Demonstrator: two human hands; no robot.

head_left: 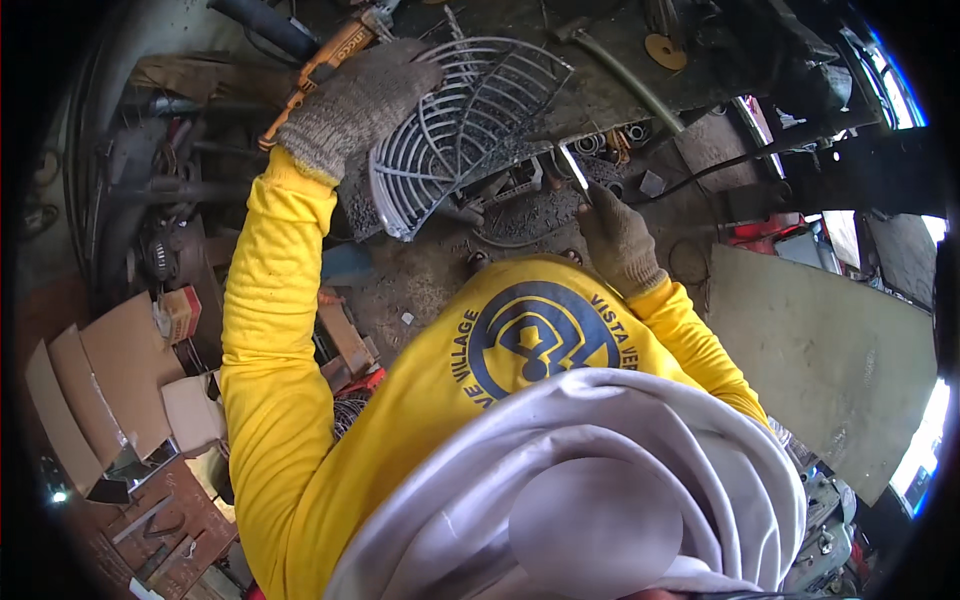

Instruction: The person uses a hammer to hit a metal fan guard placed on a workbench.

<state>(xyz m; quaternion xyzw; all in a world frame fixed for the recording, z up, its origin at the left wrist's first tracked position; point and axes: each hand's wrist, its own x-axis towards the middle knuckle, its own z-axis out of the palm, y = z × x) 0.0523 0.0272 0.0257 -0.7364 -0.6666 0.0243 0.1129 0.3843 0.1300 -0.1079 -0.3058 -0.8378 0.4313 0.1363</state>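
My left hand [365,105], in a grey-brown knit glove, is closed at the upper left edge of a fan-shaped metal grille [455,125] with curved bars. The grille tilts over the edge of a dark workbench [700,85]. Its fingertips are partly hidden among the bars. In my right hand [618,240], gloved too, is a thin, flat, silvery tool [572,168] pointing up and left, just right of the grille and apart from it. The tool's kind is unclear. An orange power tool [325,68] lies right behind my left hand.
A hammer [630,75] and a tan disc [665,52] lie on the bench. Small metal parts [590,145] sit near its edge. Cardboard boxes [110,380] stand at the left, a large flat sheet [825,350] at the right. A dark cable [740,158] runs at the right.
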